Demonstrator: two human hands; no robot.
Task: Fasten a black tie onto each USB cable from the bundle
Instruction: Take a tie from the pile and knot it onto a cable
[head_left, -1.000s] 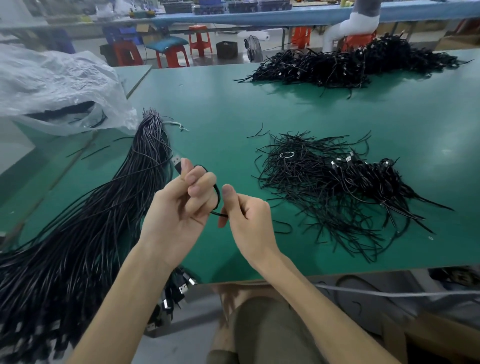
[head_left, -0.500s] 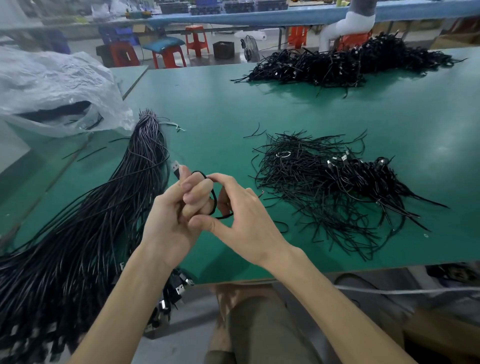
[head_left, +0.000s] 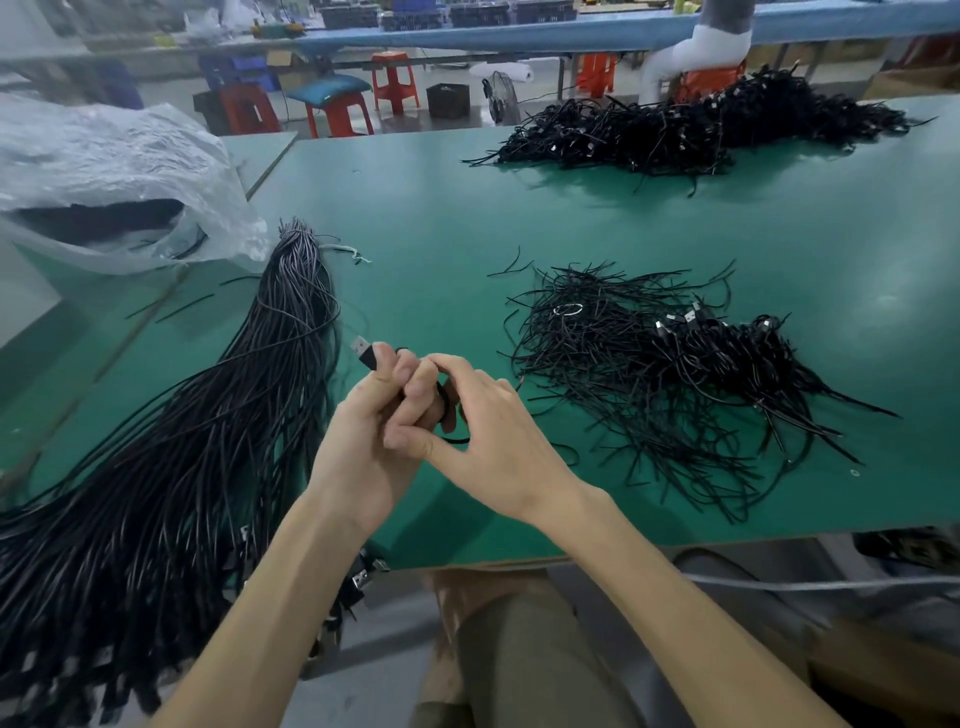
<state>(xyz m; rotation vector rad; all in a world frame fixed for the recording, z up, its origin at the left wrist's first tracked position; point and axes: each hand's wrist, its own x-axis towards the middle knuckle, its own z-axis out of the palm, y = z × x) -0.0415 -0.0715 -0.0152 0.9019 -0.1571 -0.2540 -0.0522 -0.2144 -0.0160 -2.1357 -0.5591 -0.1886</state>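
Nearest you, above the front edge of the green desk (head_left: 467, 218), your left hand (head_left: 374, 441) has its fingers clamped round a coiled black USB cable (head_left: 448, 402), whose silver plug (head_left: 363, 352) pokes out above them. Your right hand (head_left: 488, 436) meets it, thumb and forefinger pinching a thin black tie (head_left: 457, 440) against the coil. The long bundle of black cables (head_left: 182, 441) lies to the left and a loose heap of black ties (head_left: 623, 364) to the right. Farther back sit a crumpled clear plastic bag (head_left: 119, 166) and another black cable heap (head_left: 675, 124).
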